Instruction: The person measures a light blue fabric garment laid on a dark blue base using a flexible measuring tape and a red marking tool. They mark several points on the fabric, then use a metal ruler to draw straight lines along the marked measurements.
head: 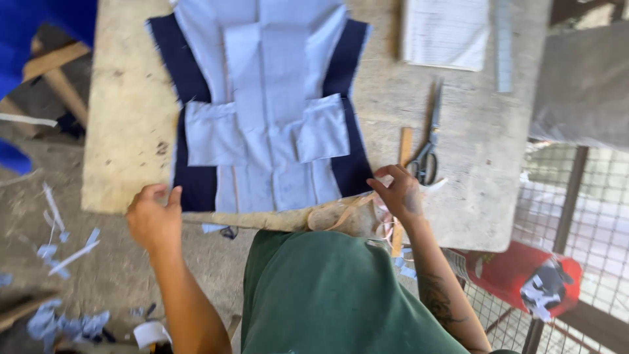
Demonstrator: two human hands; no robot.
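- Fabric pieces [265,118] in light blue lie stacked on a dark navy piece [187,78], filling the upper centre of the frame on a worn worktable [128,118]
- The left hand [152,219], lower left of centre, grips the near left corner of the navy piece at the table's edge, fingers curled over the cloth
- The right hand [396,193], right of centre, has its fingers bent at the near right corner of the fabric; whether it pinches the cloth cannot be told
- Scissors [429,141] lie just beside the right hand, next to a wooden stick [405,147]
- A pale notebook [445,33] sits at the upper right of the table
- Cloth scraps [62,249] litter the floor at lower left, and a red stool [508,272] stands at lower right
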